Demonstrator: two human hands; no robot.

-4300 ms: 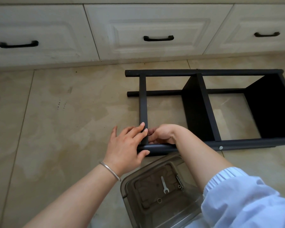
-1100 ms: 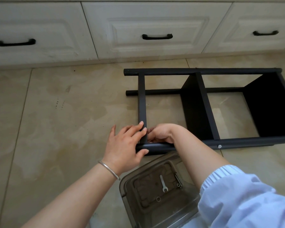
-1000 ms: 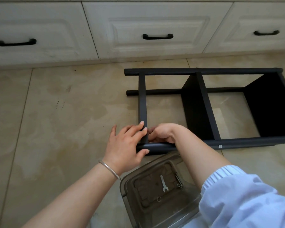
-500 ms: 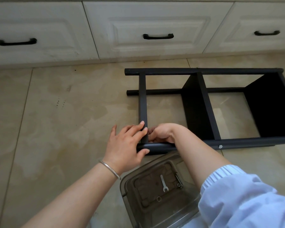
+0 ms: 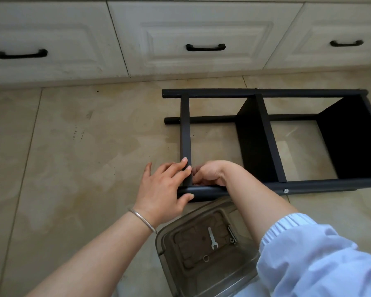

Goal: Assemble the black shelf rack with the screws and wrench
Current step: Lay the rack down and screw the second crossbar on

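The black shelf rack lies on its side on the tiled floor, with two shelf panels between its poles. My left hand grips its near left corner: the fingers lie on the short crossbar and the thumb hooks under the front pole. My right hand sits just right of that crossbar, fingers curled down at the joint; what the fingertips hold is hidden. A silver screw head shows in the front pole. The small wrench lies in a clear plastic container with a bolt and a ring washer.
White cabinet drawers with black handles run along the far side, close behind the rack. The container stands right below my forearms, against the rack's front pole. Bare beige floor tiles stretch to the left.
Almost nothing differs: both hands stay at the same corner joint, with only a slight shift of the camera's view.
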